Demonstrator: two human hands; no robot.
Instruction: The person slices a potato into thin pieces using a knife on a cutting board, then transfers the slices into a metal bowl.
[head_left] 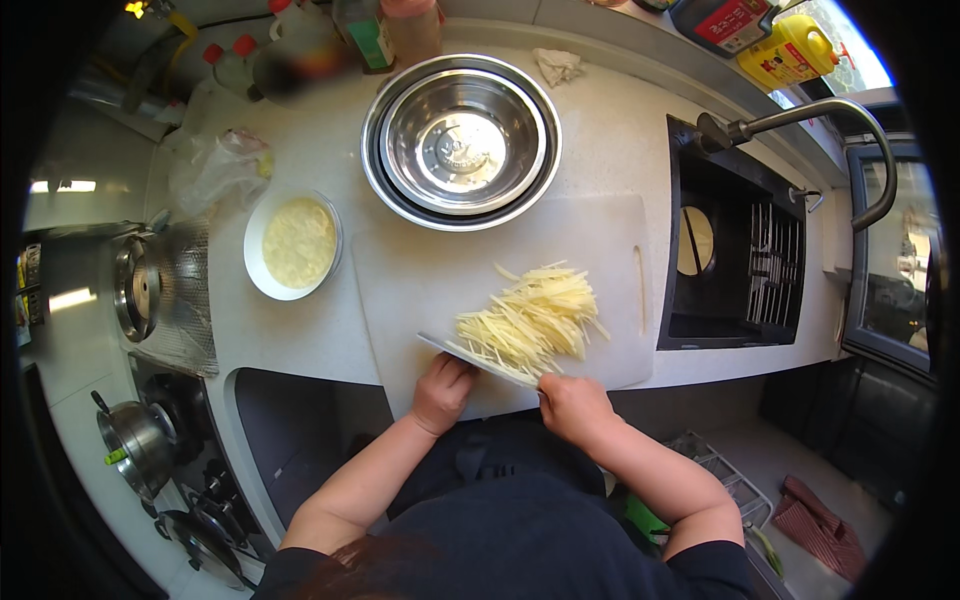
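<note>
Pale countertop [612,140]: cutting board [430,275], nested steel bowls [408,140], white bowl [254,256], crumpled tissue [557,66].

The yellow jug [786,54] and dark bottle [716,22] bear labels [742,22] too small to read.

Right hand [577,408] fisted, left hand [441,394] near, forearms [374,483] angled inward

1 knife [480,362], 2 nested mtl bowls [412,148]
</note>
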